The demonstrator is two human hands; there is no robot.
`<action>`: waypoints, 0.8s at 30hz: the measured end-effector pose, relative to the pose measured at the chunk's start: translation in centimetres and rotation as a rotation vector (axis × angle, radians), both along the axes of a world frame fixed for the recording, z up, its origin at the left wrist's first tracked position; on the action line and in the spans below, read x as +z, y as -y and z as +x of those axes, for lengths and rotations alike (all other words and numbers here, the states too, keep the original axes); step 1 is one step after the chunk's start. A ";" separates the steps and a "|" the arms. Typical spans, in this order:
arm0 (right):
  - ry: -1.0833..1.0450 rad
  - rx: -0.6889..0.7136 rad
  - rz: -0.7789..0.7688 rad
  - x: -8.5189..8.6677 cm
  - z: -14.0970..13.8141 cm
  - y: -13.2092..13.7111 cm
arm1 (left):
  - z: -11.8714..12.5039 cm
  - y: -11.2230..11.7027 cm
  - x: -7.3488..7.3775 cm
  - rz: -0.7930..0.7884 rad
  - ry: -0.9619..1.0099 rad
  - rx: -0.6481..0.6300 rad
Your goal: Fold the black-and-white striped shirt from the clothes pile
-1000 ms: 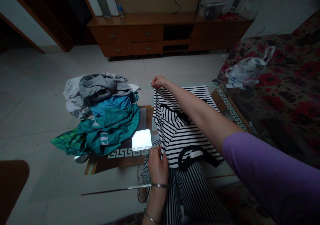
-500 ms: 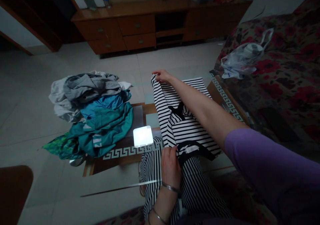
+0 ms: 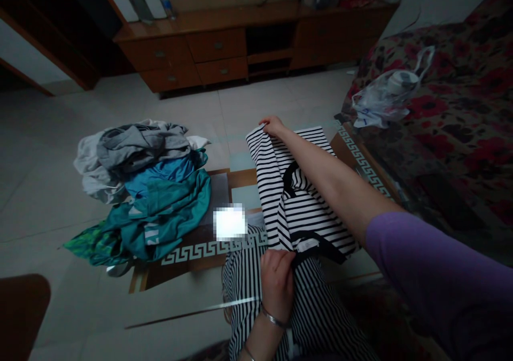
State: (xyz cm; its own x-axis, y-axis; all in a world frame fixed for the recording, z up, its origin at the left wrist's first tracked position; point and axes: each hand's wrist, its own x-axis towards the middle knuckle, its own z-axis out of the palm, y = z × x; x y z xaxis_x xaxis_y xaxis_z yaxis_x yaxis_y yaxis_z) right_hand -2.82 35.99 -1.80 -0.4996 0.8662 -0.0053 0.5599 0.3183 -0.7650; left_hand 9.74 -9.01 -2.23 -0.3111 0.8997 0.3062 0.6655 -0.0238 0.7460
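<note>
"What did the hands have hold of?"

"Both held a black-and-white striped garment (image 3: 298,206) trimmed with black bands. It hung in a long fold in front of the person. The right hand (image 3: 273,126), reaching out from a lilac sleeve (image 3: 441,283), was at the garment's far top edge, its fingers curled and pinching the cloth. The left hand (image 3: 277,281), wearing a silver bangle (image 3: 274,319), was at the near edge, closed around a gather of fabric beside the black trim."

"Where was the garment?"

"It was above a glass-topped table (image 3: 208,255) with a Greek-key border. More striped cloth (image 3: 316,318) lay below the left hand, though it could not be told whether it belonged to the same piece."

"What else was nearby?"

"A heap of grey, blue and teal clothes (image 3: 148,195) lay just left of the garment, beside a blurred white square (image 3: 230,222). To the right, a plastic bag (image 3: 385,96) rested on a red floral sofa (image 3: 441,109). A wooden cabinet with drawers (image 3: 216,51) stood farther ahead."
</note>
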 end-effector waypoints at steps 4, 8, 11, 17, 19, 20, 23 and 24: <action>0.042 -0.006 0.043 -2.3 -0.1 0.0 | -0.2 0.0 0.1 0.041 0.061 -0.005; 0.041 -0.007 0.076 -2.8 -0.5 0.4 | -0.1 -0.1 0.7 0.096 0.105 -0.010; 0.043 0.019 0.085 -1.5 -1.3 0.5 | 0.0 -0.2 1.3 0.140 0.137 0.014; 0.116 0.055 0.181 2.2 -2.6 0.6 | 0.5 -0.2 2.0 0.175 0.167 0.123; 0.152 0.070 0.219 2.9 -2.5 0.4 | 0.7 -0.5 1.9 0.182 0.169 0.051; 0.174 0.080 0.232 3.0 -2.3 0.2 | 0.8 -0.8 1.8 0.182 0.173 0.005; 0.234 0.084 0.249 2.7 -1.1 -0.3 | 0.9 -1.7 1.5 0.139 0.175 -0.106; 0.255 0.072 0.246 2.4 -0.5 -0.4 | 1.0 -2.0 1.4 0.119 0.167 -0.138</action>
